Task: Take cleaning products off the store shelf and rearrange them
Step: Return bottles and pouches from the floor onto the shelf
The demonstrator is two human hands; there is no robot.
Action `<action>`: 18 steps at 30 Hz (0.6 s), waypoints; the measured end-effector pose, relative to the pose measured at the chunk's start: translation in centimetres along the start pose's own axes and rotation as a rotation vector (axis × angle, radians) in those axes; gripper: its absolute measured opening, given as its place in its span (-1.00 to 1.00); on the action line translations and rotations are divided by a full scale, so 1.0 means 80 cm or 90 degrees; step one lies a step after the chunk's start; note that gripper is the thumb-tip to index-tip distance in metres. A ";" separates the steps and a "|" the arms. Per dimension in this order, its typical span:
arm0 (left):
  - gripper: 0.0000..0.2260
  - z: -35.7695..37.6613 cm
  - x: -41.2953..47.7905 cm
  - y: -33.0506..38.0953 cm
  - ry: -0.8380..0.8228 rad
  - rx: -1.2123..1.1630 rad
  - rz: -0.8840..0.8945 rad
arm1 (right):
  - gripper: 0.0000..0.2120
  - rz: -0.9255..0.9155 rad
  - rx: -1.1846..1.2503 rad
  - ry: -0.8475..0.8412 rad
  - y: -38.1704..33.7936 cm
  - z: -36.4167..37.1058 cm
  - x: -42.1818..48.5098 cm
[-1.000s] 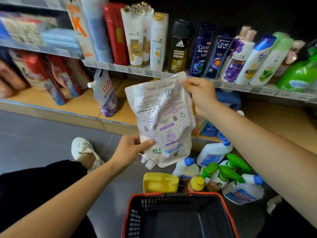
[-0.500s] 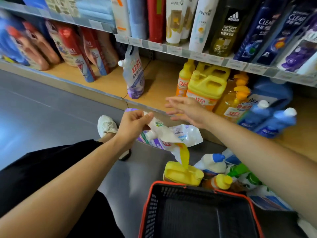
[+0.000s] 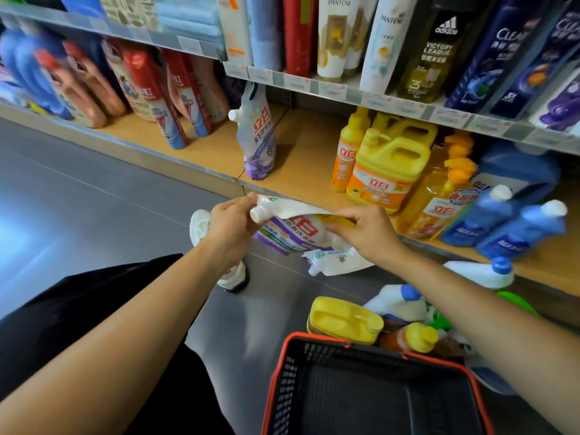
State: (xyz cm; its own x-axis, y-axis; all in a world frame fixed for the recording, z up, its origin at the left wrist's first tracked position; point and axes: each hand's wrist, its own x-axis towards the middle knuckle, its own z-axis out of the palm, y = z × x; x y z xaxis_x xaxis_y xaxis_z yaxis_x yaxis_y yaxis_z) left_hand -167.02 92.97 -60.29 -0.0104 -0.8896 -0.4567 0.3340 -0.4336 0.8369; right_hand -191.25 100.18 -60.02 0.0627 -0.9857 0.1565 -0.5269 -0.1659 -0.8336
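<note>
A white and purple refill pouch (image 3: 293, 229) with a white spout is held low in front of the bottom shelf (image 3: 301, 171). My left hand (image 3: 230, 226) pinches its spout end and my right hand (image 3: 365, 232) grips its other edge. A second white pouch (image 3: 337, 262) lies on the floor just below. Another pouch (image 3: 257, 136) of the same kind stands upright on the bottom shelf.
Yellow dish soap jugs (image 3: 389, 161) and blue bottles (image 3: 508, 224) stand on the bottom shelf to the right. Several bottles, among them a yellow jug (image 3: 343, 320), lie on the grey floor. A black basket with a red rim (image 3: 317, 337) sits nearest me. Shampoo bottles (image 3: 379, 42) fill the upper shelf.
The pouch came down from chest height to near the floor, one pouch now lies on the floor, and my right hand, open a moment ago, has closed on the held pouch.
</note>
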 end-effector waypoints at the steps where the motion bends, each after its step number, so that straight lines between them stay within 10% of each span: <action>1: -0.87 0.001 0.004 0.002 -0.022 -0.055 -0.017 | -0.90 -0.013 -0.024 -0.003 -0.008 -0.004 0.013; 18: -0.14 0.059 0.104 -0.050 -0.247 0.429 0.214 | -0.81 0.003 -0.209 0.029 -0.058 -0.064 0.199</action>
State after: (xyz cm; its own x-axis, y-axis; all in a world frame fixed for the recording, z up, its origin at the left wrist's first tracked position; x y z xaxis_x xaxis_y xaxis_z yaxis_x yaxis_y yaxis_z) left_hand -172.92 86.63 -65.98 -0.3754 -0.9193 -0.1182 -0.2552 -0.0201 0.9667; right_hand -192.13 85.39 -50.91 0.0253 -0.9828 0.1832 -0.7723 -0.1356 -0.6206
